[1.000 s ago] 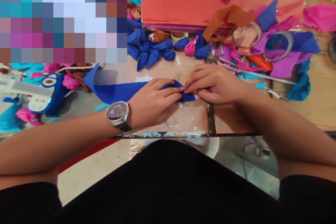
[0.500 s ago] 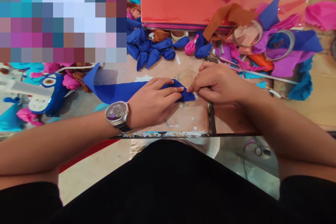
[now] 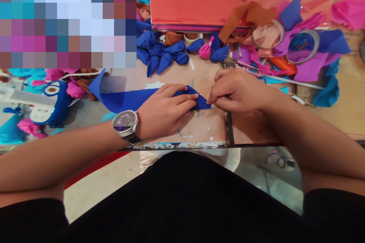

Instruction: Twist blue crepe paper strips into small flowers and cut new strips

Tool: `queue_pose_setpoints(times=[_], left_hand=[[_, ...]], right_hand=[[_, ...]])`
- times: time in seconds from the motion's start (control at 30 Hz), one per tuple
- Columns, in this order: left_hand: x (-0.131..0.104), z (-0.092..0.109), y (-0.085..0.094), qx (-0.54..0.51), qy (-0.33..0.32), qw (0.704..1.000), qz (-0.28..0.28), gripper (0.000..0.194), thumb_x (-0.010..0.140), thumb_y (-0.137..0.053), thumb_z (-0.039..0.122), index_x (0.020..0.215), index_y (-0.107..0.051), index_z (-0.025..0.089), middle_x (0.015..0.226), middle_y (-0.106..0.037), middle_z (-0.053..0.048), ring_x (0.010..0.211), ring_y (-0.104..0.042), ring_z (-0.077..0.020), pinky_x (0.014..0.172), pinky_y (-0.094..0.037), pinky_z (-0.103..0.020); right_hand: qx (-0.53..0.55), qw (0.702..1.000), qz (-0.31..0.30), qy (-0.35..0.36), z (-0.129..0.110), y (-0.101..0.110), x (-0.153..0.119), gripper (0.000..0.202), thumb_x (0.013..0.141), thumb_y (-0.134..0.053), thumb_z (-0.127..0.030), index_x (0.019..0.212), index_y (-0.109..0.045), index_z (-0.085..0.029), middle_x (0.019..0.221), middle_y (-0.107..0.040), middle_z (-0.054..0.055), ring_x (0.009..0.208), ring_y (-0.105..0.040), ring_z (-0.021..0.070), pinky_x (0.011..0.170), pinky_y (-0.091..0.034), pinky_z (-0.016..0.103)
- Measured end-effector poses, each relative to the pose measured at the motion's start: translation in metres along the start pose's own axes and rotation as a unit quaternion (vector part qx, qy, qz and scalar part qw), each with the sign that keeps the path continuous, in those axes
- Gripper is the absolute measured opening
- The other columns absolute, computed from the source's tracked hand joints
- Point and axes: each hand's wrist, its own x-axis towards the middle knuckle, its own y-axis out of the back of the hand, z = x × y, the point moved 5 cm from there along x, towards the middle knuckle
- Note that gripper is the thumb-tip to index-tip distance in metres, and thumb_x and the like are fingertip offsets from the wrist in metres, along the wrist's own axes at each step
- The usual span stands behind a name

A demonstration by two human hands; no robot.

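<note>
A long strip of blue crepe paper (image 3: pixel 128 98) lies across the worktable, its left end curling up and its right end narrowing to a point. My left hand (image 3: pixel 171 108), with a watch on the wrist, rests flat over the strip, fingers stretched out and pressing on it. My right hand (image 3: pixel 235 91) is closed, its thumb and forefinger pinching at the pointed right end. The curled fingers partly hide the spot where they meet the paper.
Behind the strip sit several rolled blue paper buds (image 3: pixel 165 62) and a pink bud (image 3: pixel 205 50). Scissors (image 3: pixel 239 62), tape rolls (image 3: pixel 303 46) and crepe scraps crowd the right. A red paper pack (image 3: pixel 196 5) lies at the back. A blue-white power strip (image 3: pixel 53 102) is on the left.
My right fingertips have shifted slightly right and down along the pointed end, and the paper there now looks folded to a sharper tip. My left hand stays in place on the strip.
</note>
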Motion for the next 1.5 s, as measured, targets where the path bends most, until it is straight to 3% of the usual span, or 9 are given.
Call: queue_pose_setpoints(times=[0.17,0.3,0.6,0.9,1.3,1.5], left_hand=[[0.0,0.001,0.001,0.01,-0.004,1.0,-0.002,0.029,0.101,-0.061,0.027,0.126,-0.073,0.02,0.141,-0.072,-0.008,0.134,-0.059,-0.0344,0.113,-0.05,-0.057],[0.0,0.003,0.002,0.021,-0.01,1.0,-0.004,0.031,0.1,-0.06,0.029,0.127,-0.072,0.02,0.143,-0.071,-0.009,0.126,-0.062,-0.0342,0.109,-0.051,-0.058],[0.0,0.005,0.003,0.025,-0.007,1.0,-0.017,0.032,0.1,-0.059,0.03,0.128,-0.072,0.02,0.145,-0.069,-0.01,0.123,-0.062,-0.0345,0.105,-0.051,-0.059],[0.0,0.004,0.004,0.015,-0.013,1.0,-0.008,0.031,0.099,-0.059,0.029,0.126,-0.072,0.021,0.141,-0.071,-0.011,0.122,-0.061,-0.0345,0.105,-0.052,-0.059],[-0.001,0.006,0.004,0.021,-0.011,1.0,-0.008,0.028,0.1,-0.058,0.028,0.122,-0.072,0.019,0.132,-0.074,-0.012,0.124,-0.061,-0.0343,0.107,-0.051,-0.057],[-0.001,0.005,0.004,0.021,-0.012,1.0,-0.009,0.028,0.1,-0.058,0.029,0.122,-0.073,0.019,0.131,-0.075,-0.012,0.123,-0.061,-0.0347,0.107,-0.051,-0.058]], right_hand=[[0.01,0.999,0.034,-0.005,0.0,0.0,0.0,0.023,0.084,-0.053,-0.011,0.075,-0.07,-0.023,0.068,-0.073,-0.004,0.063,-0.062,0.0137,0.083,-0.05,0.034],[0.0,0.996,0.081,-0.021,0.002,-0.001,0.001,0.023,0.084,-0.052,-0.01,0.085,-0.071,-0.023,0.086,-0.08,-0.001,0.076,-0.069,0.016,0.088,-0.048,0.036],[0.023,0.999,0.021,-0.032,0.003,-0.011,0.005,0.019,0.083,-0.05,-0.007,0.084,-0.063,-0.021,0.107,-0.081,0.003,0.092,-0.071,0.0187,0.094,-0.042,0.039],[0.023,0.999,0.033,-0.012,0.002,-0.018,0.009,0.019,0.081,-0.051,-0.005,0.086,-0.061,-0.021,0.11,-0.075,0.006,0.1,-0.068,0.022,0.096,-0.04,0.042],[-0.009,0.999,0.002,-0.032,0.0,-0.023,0.013,0.022,0.081,-0.053,-0.007,0.093,-0.066,-0.02,0.135,-0.068,0.011,0.12,-0.065,0.029,0.103,-0.04,0.047],[0.012,0.999,0.037,-0.03,0.001,-0.022,0.012,0.023,0.082,-0.051,-0.007,0.094,-0.066,-0.02,0.145,-0.066,0.012,0.128,-0.063,0.0305,0.101,-0.041,0.048]])
